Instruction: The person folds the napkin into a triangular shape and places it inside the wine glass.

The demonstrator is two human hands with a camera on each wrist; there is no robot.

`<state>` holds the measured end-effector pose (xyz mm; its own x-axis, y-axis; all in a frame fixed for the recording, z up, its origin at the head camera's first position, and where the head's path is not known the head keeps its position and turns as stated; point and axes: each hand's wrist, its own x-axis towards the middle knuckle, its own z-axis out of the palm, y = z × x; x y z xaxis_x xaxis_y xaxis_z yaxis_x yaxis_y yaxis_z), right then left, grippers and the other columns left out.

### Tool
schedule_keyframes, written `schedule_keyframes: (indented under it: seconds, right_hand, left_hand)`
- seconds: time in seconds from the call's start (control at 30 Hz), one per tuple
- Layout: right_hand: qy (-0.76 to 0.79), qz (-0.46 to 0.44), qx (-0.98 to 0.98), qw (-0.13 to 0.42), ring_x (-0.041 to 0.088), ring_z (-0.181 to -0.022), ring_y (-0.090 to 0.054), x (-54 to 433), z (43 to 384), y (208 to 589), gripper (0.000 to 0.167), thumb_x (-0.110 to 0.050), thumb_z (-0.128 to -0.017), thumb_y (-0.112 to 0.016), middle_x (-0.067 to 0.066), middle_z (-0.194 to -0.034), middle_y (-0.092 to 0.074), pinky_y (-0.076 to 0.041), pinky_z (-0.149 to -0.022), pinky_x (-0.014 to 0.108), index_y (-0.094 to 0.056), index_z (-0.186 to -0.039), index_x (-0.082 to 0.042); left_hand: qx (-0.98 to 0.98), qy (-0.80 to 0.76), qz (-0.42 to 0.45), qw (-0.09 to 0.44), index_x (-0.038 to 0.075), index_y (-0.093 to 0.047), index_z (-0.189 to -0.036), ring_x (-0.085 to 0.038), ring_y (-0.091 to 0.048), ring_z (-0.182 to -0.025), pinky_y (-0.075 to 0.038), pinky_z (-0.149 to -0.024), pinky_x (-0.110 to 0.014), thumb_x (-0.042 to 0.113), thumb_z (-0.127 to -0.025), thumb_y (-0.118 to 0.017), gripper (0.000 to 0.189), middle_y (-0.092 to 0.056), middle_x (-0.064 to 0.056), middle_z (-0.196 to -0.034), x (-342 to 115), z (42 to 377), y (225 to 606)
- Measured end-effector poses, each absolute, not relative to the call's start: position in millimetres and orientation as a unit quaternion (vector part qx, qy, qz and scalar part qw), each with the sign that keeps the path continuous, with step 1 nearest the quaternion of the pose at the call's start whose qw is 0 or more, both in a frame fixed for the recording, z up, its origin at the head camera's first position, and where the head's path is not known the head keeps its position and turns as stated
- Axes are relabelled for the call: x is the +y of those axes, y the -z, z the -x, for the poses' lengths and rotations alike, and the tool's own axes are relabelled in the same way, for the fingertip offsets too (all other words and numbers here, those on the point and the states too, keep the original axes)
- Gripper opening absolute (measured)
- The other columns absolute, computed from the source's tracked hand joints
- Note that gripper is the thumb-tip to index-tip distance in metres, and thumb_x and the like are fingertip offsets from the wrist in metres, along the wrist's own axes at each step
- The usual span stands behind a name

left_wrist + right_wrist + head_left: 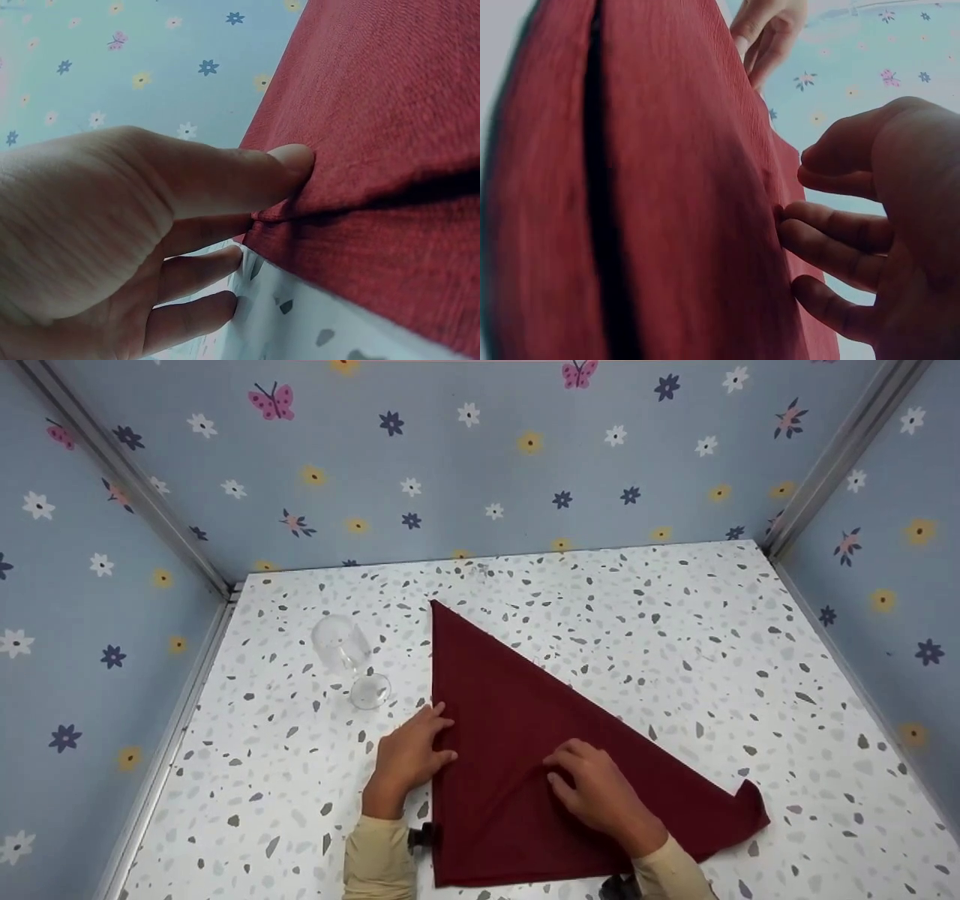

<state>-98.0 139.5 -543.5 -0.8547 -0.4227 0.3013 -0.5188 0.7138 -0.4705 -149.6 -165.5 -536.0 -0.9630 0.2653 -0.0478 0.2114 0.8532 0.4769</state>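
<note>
A dark red cloth lies folded into a large triangle on the speckled tabletop, with a crease beside my right hand and a curled-up right corner. My left hand rests at the cloth's left edge; its thumb touches the fabric, and in the left wrist view the lower fingers lie just outside the edge. My right hand is over the middle of the cloth, fingertips touching it. Seen from the right wrist, the thumb stands apart from those fingers. A clear stemmed glass lies on its side left of the cloth.
The white speckled tabletop extends around the cloth. Flower-patterned blue panels with metal corner strips bound the back and both sides. A small black device sits at the left wrist and another at the right.
</note>
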Motion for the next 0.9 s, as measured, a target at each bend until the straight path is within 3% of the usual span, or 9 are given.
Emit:
schedule_keyframes:
  seconds: [0.47, 0.7, 0.9]
  right_hand:
    - [-0.245, -0.196, -0.943, 0.113, 0.024, -0.098, -0.060, 165, 94, 542, 0.017, -0.013, -0.085, -0.076, 0.002, -0.107, -0.066, -0.048, -0.079, 0.047, -0.075, -0.102, -0.012]
    - [-0.235, -0.180, -0.949, 0.111, 0.025, -0.101, -0.061, 168, 94, 541, 0.019, -0.013, -0.084, -0.078, 0.003, -0.110, -0.068, -0.049, -0.081, 0.048, -0.076, -0.103, -0.011]
    - [-0.234, -0.194, -0.947, 0.103, 0.029, -0.102, -0.061, 170, 94, 541, 0.024, -0.015, -0.084, -0.078, 0.009, -0.112, -0.067, -0.050, -0.084, 0.051, -0.075, -0.106, -0.008]
  left_hand:
    - [0.962, -0.229, -0.138, 0.048, 0.006, -0.064, -0.134, -0.030, -0.037, -0.143, -0.048, -0.095, -0.054, 0.021, -0.086, -0.079, 0.053, -0.041, -0.010, -0.156, -158, 149, 535]
    - [0.956, -0.244, -0.150, 0.058, 0.000, -0.062, -0.134, -0.032, -0.039, -0.142, -0.044, -0.103, -0.050, 0.014, -0.086, -0.078, 0.053, -0.040, -0.012, -0.156, -161, 148, 533]
    - [0.960, -0.231, -0.148, 0.062, 0.007, -0.062, -0.137, -0.027, -0.041, -0.141, -0.046, -0.099, -0.051, 0.024, -0.084, -0.081, 0.059, -0.044, -0.008, -0.154, -162, 149, 534]
